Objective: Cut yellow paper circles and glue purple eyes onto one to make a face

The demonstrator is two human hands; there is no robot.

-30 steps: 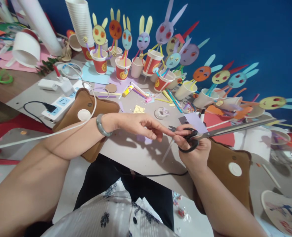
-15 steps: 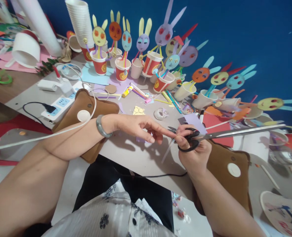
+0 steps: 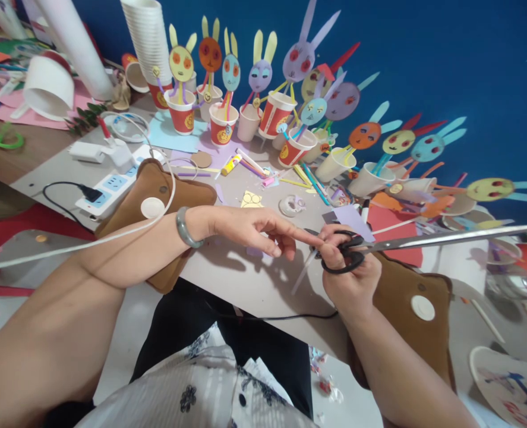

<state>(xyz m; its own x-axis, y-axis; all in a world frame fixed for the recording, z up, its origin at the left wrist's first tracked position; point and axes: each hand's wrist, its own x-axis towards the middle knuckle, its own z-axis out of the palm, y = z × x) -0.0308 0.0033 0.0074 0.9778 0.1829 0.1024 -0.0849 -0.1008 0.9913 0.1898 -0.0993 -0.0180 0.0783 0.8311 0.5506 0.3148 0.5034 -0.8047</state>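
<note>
My right hand [image 3: 352, 267] is closed on black-handled scissors [image 3: 343, 268], at the right of centre. A thin whitish strip [image 3: 305, 272] hangs down beside its fingertips; I cannot tell what grips it. My left hand [image 3: 263, 232] reaches across from the left, holding nothing I can see, its index finger stretched out so the tip touches the right hand's fingertips, its other fingers loosely curled. Beneath it lies a small purple paper piece [image 3: 255, 252], partly hidden. A yellow paper with drawn circles [image 3: 251, 200] lies just behind the left hand.
Paper rabbits in cups [image 3: 223, 123] line the back by the blue wall. A power strip [image 3: 111, 189] with a white cable sits at the left. Brown cushions [image 3: 423, 333] lie under both forearms. Markers, a clear tape roll [image 3: 289, 205] and red paper [image 3: 397, 232] are around the middle and right.
The view has shifted very slightly. Both hands keep nearly the same pose, with the left fingertip still at the right hand's fingertips.
</note>
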